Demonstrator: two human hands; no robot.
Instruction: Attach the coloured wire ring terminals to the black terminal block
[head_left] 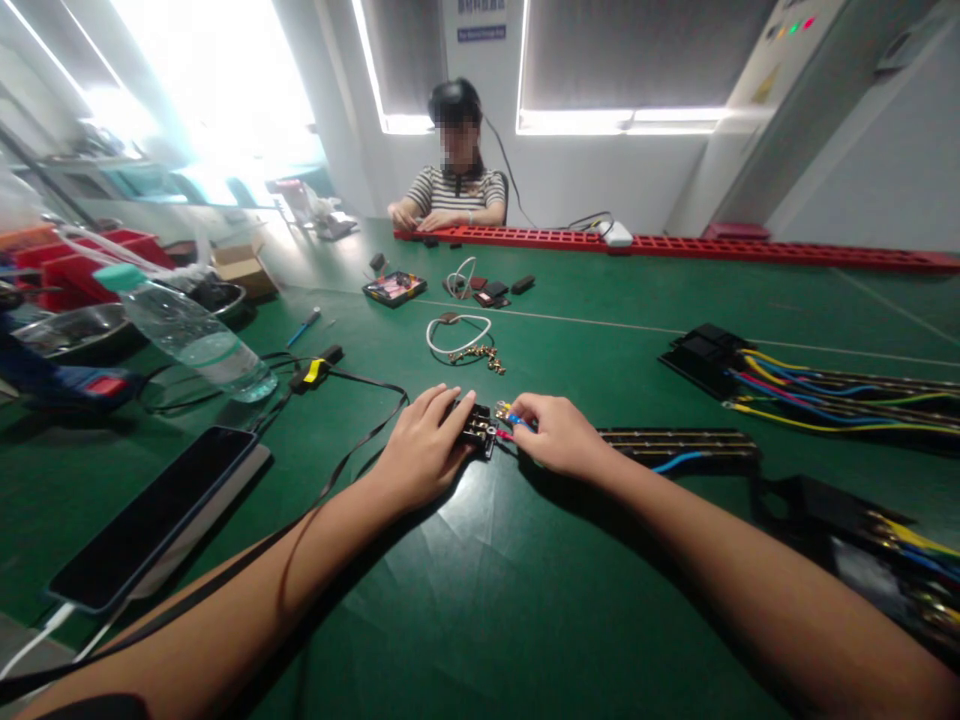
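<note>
In the middle of the green table, my left hand (426,445) grips a small black terminal block (478,424) with metal contacts, fingers over its left part. My right hand (559,435) is closed at the block's right side, pinching wires with ring lugs: a blue sleeve (516,420) at the fingertips and a red one (505,436) just below. The red-sleeved lug lies at the block's edge; whether it is fastened I cannot tell. From behind my right hand a dark strip (682,447) with yellowish lines runs right. Small brass screws (484,354) lie beyond the block beside a white loop (459,320).
At left are a phone (161,515), a water bottle (195,340), and a black cable (349,455) passing by my left arm. More wired black assemblies (701,360) lie at right. A long red rail (675,246) crosses the far side, where another person (457,190) sits.
</note>
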